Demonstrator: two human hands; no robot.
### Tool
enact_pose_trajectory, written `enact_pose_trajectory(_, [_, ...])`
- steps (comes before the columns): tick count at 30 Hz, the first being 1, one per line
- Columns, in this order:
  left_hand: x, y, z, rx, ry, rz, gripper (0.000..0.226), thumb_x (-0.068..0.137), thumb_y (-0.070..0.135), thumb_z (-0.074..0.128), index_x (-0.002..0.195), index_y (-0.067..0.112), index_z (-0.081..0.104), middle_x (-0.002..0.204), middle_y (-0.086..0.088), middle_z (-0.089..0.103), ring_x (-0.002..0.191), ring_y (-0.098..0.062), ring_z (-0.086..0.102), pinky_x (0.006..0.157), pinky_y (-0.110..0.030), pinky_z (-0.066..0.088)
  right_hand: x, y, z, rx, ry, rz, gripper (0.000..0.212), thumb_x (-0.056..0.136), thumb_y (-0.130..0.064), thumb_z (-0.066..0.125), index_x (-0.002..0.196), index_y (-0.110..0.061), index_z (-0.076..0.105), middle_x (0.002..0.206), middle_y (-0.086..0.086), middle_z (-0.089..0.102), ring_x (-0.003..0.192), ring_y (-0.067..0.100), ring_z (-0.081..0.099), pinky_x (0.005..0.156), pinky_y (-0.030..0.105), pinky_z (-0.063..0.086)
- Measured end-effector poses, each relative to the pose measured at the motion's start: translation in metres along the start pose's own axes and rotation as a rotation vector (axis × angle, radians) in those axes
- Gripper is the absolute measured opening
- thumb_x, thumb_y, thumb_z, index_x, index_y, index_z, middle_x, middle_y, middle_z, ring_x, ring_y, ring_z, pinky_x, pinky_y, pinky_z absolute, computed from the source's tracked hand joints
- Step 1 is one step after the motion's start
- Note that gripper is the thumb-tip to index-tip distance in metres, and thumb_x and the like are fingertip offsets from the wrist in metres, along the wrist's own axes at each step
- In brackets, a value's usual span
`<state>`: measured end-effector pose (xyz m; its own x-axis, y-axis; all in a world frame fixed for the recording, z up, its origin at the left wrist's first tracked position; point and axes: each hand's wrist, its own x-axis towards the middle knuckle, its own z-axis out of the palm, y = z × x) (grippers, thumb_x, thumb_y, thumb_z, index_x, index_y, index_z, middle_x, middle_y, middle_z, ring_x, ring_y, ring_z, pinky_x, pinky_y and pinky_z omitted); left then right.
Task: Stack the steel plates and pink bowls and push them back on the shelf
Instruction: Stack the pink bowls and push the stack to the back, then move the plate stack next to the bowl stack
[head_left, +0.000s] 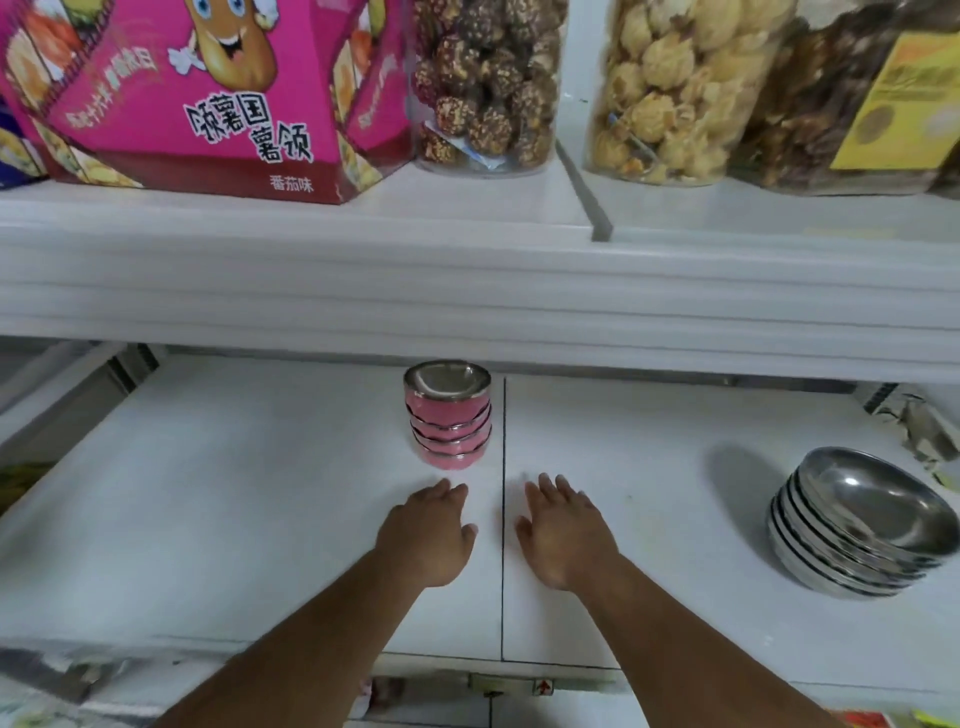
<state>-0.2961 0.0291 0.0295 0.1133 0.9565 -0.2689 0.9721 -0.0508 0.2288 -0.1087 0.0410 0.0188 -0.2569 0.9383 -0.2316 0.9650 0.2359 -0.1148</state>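
Observation:
A stack of several pink bowls (448, 415) with steel rims stands upright near the back of the white lower shelf (234, 519), just left of the shelf's centre seam. A stack of several steel plates (862, 525) sits at the right side of the same shelf. My left hand (428, 535) lies palm down a short way in front of the pink stack, fingers apart, not touching it. My right hand (563, 535) rests beside it, right of the seam, also spread and holding nothing.
The thick front edge of the upper shelf (467, 291) overhangs the lower one. On it stand a pink snack box (208, 98) and clear jars of snacks (488, 83). Torn packaging (919, 431) lies at the lower shelf's far right.

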Motion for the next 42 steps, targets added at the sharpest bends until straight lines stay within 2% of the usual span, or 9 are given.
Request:
enact_pose_trajectory(7, [-0.027, 0.089, 0.019, 0.104, -0.013, -0.039, 0.063, 0.103, 0.044, 0.035, 0.158, 0.018, 0.02, 0.167, -0.005, 0.021, 0.15, -0.029, 0.026, 0.117, -0.044, 0.029, -0.046, 0.07, -0.005, 0.015, -0.054, -0.051, 0.066, 0.11, -0.039, 0.025, 0.164, -0.006, 0.009, 0.174, 0.015, 0.007, 0.161, 0.031, 0.007, 0.129, 0.043, 0.01])
enact_pose_trajectory(11, [-0.038, 0.135, 0.031, 0.082, -0.019, -0.088, 0.063, 0.103, 0.043, 0.032, 0.159, 0.018, 0.016, 0.168, -0.005, 0.016, 0.151, -0.028, 0.023, 0.118, -0.044, 0.027, -0.072, 0.109, -0.003, 0.023, -0.078, -0.077, 0.066, 0.11, -0.039, 0.024, 0.164, -0.006, 0.008, 0.174, 0.014, 0.006, 0.161, 0.03, 0.006, 0.129, 0.042, 0.01])
enact_pose_trajectory(18, [-0.064, 0.185, 0.048, 0.084, -0.026, -0.092, 0.062, 0.103, 0.041, 0.031, 0.159, 0.019, 0.015, 0.168, -0.005, 0.016, 0.151, -0.028, 0.024, 0.118, -0.044, 0.026, -0.113, 0.149, 0.004, 0.07, -0.072, -0.073, 0.066, 0.11, -0.039, 0.023, 0.164, -0.006, 0.006, 0.175, 0.013, 0.004, 0.161, 0.028, 0.006, 0.129, 0.038, 0.01])
enact_pose_trajectory(27, [-0.08, 0.225, 0.074, -0.01, -0.017, 0.026, 0.062, 0.102, 0.042, 0.034, 0.158, 0.018, 0.021, 0.165, -0.006, 0.024, 0.147, -0.028, 0.029, 0.114, -0.042, 0.031, -0.18, 0.18, 0.015, 0.138, -0.035, 0.053, 0.064, 0.11, -0.038, 0.027, 0.164, -0.007, 0.012, 0.174, 0.013, 0.007, 0.16, 0.026, 0.01, 0.128, 0.035, 0.012])
enact_pose_trajectory(35, [-0.087, 0.282, 0.098, -0.077, -0.064, 0.128, 0.062, 0.104, 0.041, 0.033, 0.159, 0.019, 0.017, 0.168, -0.005, 0.016, 0.152, -0.027, 0.022, 0.118, -0.042, 0.028, -0.226, 0.24, 0.021, 0.247, -0.02, 0.19, 0.065, 0.11, -0.038, 0.03, 0.165, -0.009, 0.013, 0.174, 0.011, 0.01, 0.161, 0.024, 0.01, 0.126, 0.035, 0.015])
enact_pose_trajectory(39, [-0.069, 0.311, 0.101, -0.275, -0.015, 0.096, 0.06, 0.103, 0.042, 0.035, 0.158, 0.021, 0.023, 0.167, -0.001, 0.023, 0.15, -0.023, 0.026, 0.119, -0.039, 0.028, -0.229, 0.283, 0.021, 0.497, 0.036, 0.313, 0.062, 0.111, -0.036, 0.033, 0.164, -0.007, 0.02, 0.173, 0.011, 0.018, 0.159, 0.023, 0.017, 0.124, 0.03, 0.016])
enact_pose_trajectory(42, [-0.05, 0.337, 0.096, -0.667, 0.028, -0.032, 0.054, 0.104, 0.039, 0.038, 0.155, 0.021, 0.031, 0.163, 0.0, 0.031, 0.146, -0.02, 0.034, 0.111, -0.027, 0.029, -0.226, 0.312, 0.013, 0.787, 0.119, 0.468, 0.058, 0.11, -0.032, 0.036, 0.161, -0.007, 0.028, 0.169, 0.012, 0.03, 0.155, 0.027, 0.029, 0.122, 0.033, 0.023])
